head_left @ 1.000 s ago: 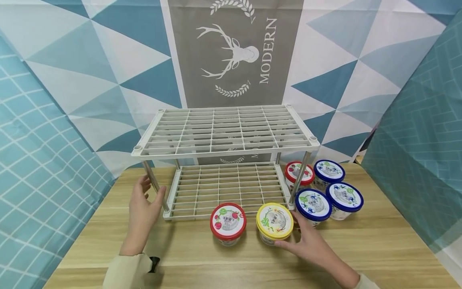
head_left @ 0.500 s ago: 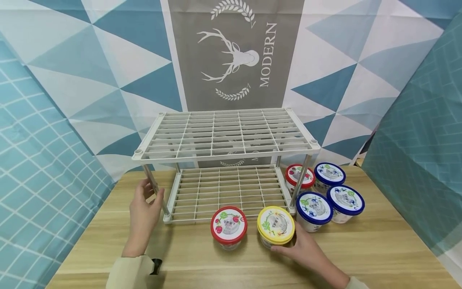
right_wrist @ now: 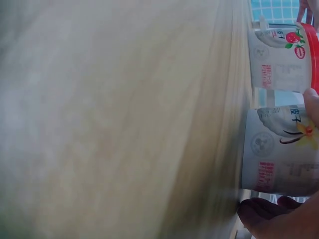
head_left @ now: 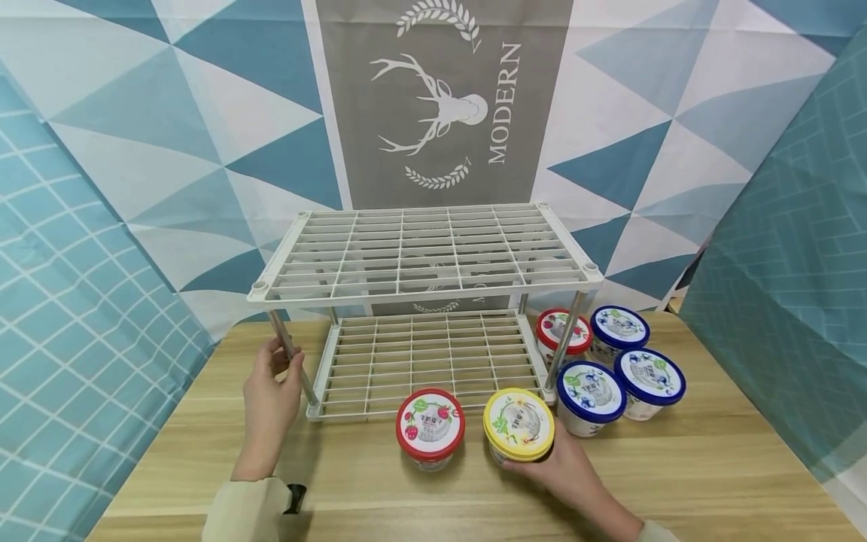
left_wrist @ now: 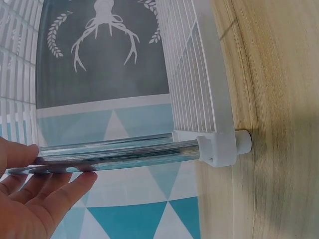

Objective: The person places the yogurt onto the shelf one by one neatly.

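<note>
one yellow-lidded tub (head_left: 520, 423), lower right of centre in the head view, held round its side by the right hand (head_left: 565, 468); probably light, slickish, best gripped low. left hand (head_left: 271, 395) pinches a metal post (left_wrist: 144, 155).

Rack (head_left: 425, 294) on table (head_left: 379, 489), 2 tubs (head_left: 430, 424) before it, 4 tubs (head_left: 649, 373) at its right

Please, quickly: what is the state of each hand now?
Left hand: closed, holding the front left metal post.
Right hand: closed around the yellow-lidded tub.
</note>
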Demonstrator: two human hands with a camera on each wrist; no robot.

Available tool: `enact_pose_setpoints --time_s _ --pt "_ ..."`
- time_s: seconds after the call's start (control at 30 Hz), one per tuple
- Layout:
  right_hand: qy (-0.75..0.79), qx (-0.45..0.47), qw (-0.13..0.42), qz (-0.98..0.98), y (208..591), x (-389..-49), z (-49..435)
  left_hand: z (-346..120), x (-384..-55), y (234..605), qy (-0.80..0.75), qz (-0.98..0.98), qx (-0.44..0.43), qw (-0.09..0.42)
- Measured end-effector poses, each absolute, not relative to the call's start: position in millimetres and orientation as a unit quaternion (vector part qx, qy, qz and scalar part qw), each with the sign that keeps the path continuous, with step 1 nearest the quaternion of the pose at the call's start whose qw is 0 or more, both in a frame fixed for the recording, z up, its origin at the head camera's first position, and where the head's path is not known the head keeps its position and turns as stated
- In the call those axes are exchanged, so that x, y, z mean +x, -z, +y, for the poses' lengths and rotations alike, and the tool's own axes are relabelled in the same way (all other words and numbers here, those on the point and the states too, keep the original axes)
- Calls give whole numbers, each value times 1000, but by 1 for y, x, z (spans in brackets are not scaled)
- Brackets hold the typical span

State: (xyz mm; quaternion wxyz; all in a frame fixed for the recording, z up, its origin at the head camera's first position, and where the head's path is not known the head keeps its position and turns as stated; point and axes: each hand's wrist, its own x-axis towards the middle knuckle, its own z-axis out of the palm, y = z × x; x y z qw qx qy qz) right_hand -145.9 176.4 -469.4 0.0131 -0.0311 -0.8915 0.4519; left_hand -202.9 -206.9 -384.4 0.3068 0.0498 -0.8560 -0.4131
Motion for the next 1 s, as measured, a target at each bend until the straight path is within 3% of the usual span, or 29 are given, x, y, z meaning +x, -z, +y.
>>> enact_pose_setpoints --time_s 1.0 --pt "-549 -29 -24 -835 469 -152 176 -207 -203 381 400 -864 46 300"
